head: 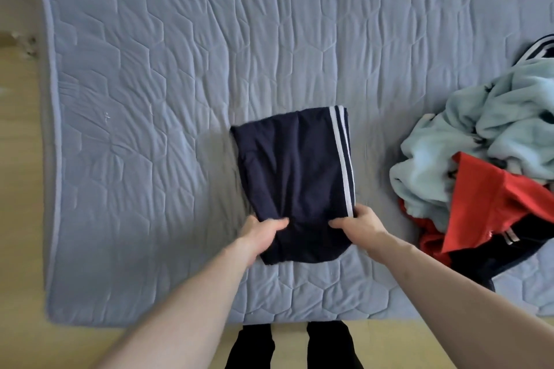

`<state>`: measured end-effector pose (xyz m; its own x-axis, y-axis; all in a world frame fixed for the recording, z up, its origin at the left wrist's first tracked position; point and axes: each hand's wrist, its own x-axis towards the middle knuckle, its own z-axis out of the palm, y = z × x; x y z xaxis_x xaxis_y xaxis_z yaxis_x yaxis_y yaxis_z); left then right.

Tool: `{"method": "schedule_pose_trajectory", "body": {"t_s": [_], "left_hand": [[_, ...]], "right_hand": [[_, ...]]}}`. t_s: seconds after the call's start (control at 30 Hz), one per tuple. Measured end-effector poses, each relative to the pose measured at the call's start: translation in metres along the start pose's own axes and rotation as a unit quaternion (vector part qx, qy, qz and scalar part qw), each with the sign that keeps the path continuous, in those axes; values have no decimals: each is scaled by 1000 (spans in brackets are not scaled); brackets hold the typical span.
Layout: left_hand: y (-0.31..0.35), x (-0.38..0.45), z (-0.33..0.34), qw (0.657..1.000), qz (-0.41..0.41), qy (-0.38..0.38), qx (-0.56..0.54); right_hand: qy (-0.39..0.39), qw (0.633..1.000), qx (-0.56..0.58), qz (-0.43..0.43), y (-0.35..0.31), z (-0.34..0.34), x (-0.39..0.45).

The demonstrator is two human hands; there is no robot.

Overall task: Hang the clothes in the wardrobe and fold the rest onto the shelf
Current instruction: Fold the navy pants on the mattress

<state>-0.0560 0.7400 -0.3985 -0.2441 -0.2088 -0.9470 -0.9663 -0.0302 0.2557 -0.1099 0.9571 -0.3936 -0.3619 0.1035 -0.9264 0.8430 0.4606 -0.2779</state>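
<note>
Head camera looks straight down on a quilted blue mattress (180, 99) where a folded pair of dark navy shorts (293, 177) lies near the mattress's near edge, roughly midway across it. Both hands grip the near end of the shorts: the left hand (263, 234) has its thumb curled over the top of the cloth at the near left corner, and the right hand (359, 225) pinches the near right corner, right where the white stripes (343, 159) end. The fingers of both hands are tucked under or behind the fabric and cannot be seen. The bulk of the shorts lies beyond the hands, toward the mattress's far side. Its long axis runs from the near edge toward the far side, tilted slightly, with the striped side toward the mattress's right. The shorts look partly lifted off the mattress at the near end, though the blur makes that uncertain. On the right part of the mattress sits a pile of clothes (485, 165), pale blue, red and dark pieces, cut off by the frame edge. Beyond the mattress's near edge are dark trouser legs (326, 344) on a wooden floor (18, 219).
</note>
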Motion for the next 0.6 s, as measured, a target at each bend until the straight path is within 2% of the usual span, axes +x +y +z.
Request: {"method": "schedule_pose_trajectory", "body": {"t_s": [0.1, 0.17, 0.2, 0.23, 0.27, 0.3, 0.33, 0.37, 0.47, 0.53, 0.6], "left_hand": [[-42, -35, 36, 999, -1, -3, -35], [-66, -51, 63, 997, -49, -34, -38], [-73, -59, 73, 996, -70, -57, -4], [-75, -66, 78, 988, -64, -107, 87], [-73, -68, 80, 965, -30, -151, 211], [-67, -69, 78, 928, 21, -162, 335], [-57, -67, 75, 896, 81, -141, 414], [-42, -63, 67, 885, 130, -94, 437], [10, -41, 34, 907, 214, 71, 357], [37, -20, 10, 896, 268, 170, 309], [54, 2, -11, 891, 271, 199, 305]], "right_hand": [[47, 997, -49, -47, 15, -17, -7], [96, 991, -56, -74, 23, -26, -9], [121, 988, -56, -83, 26, -29, -10], [148, 984, -51, -88, 29, -31, -9], [175, 979, -44, -91, 33, -32, -9], [201, 975, -38, -89, 36, -33, -8], [219, 972, -32, -76, 40, -33, -8], [231, 971, -20, -55, 44, -33, -8], [216, 974, 61, 22, 61, -26, -9], [177, 976, 111, 60, 73, -18, -11], [147, 978, 121, 86, 80, -11, -14]]}}
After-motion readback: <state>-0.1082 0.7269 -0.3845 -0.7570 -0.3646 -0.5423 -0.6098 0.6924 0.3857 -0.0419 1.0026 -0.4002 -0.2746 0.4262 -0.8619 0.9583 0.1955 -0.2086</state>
